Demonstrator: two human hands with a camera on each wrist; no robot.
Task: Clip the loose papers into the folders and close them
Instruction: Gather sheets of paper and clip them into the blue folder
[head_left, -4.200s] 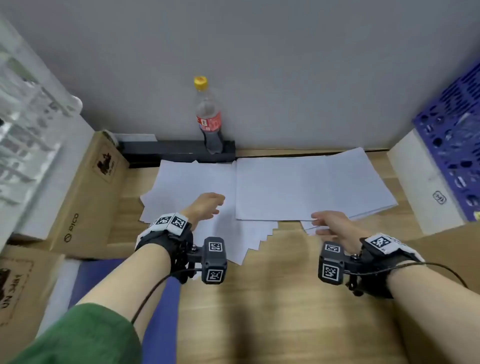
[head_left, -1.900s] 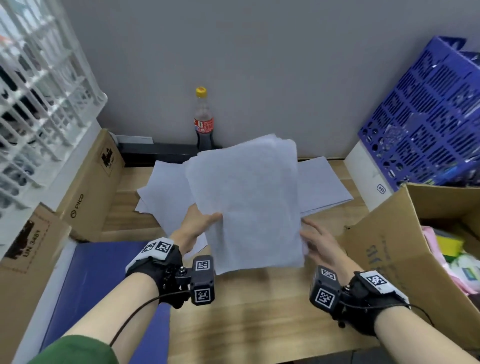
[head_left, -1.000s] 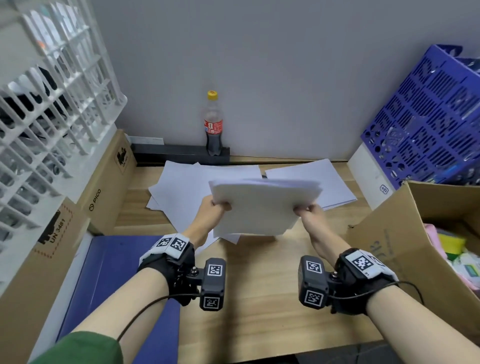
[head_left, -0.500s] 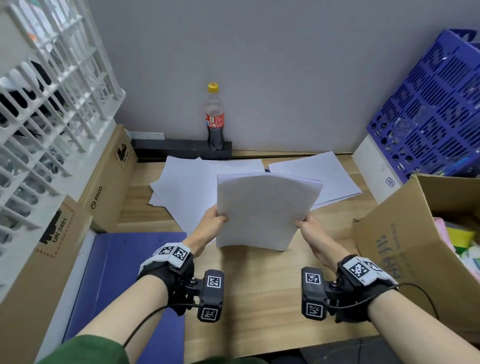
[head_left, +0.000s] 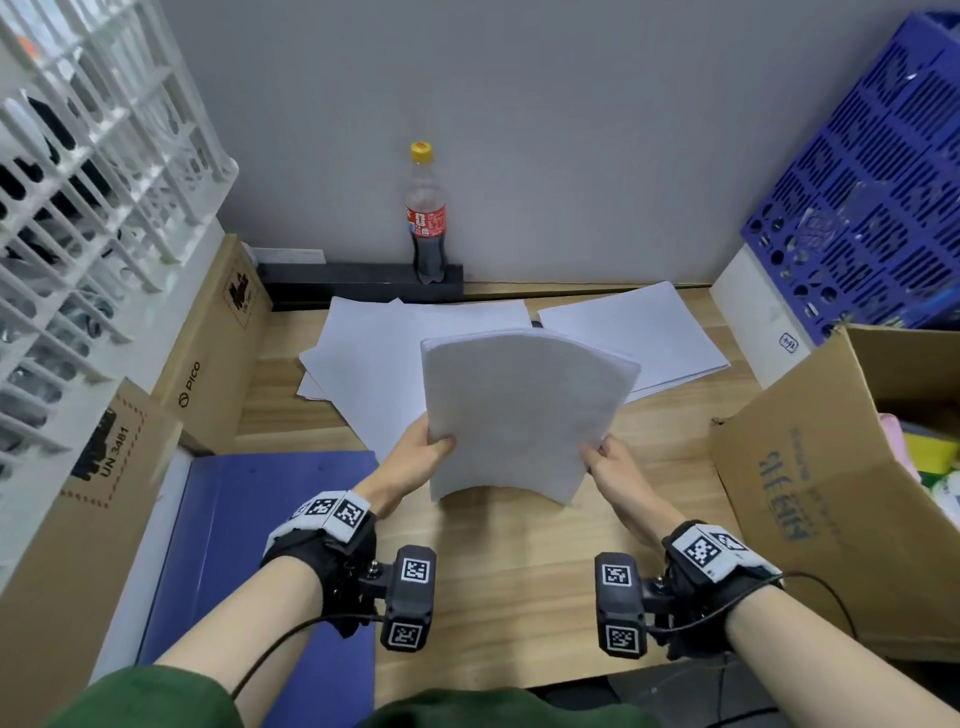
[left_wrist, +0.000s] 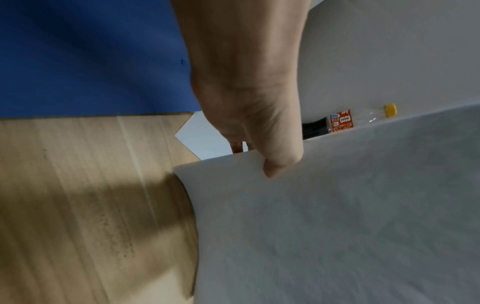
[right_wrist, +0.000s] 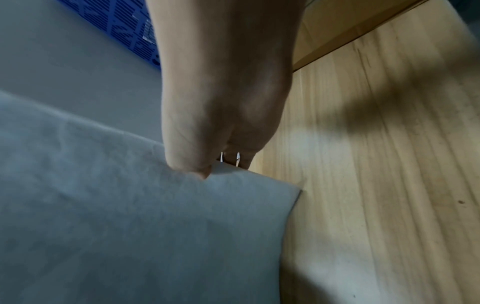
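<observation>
Folder (head_left: 249, 530) lies left of papers (head_left: 415, 353) on the desk (head_left: 509, 597); bottle (head_left: 427, 218) behind.

"PICO" on cardboard box (head_left: 208, 358) | "UN 3481" on nearer box (head_left: 98, 457)

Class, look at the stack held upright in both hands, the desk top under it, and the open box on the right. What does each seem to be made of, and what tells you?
Stack: white paper, matte; it bows between the hands.
Desk top: pale wood or wood-look laminate; grain lines show.
Box: brown cardboard, dull, with printed lettering.
</observation>
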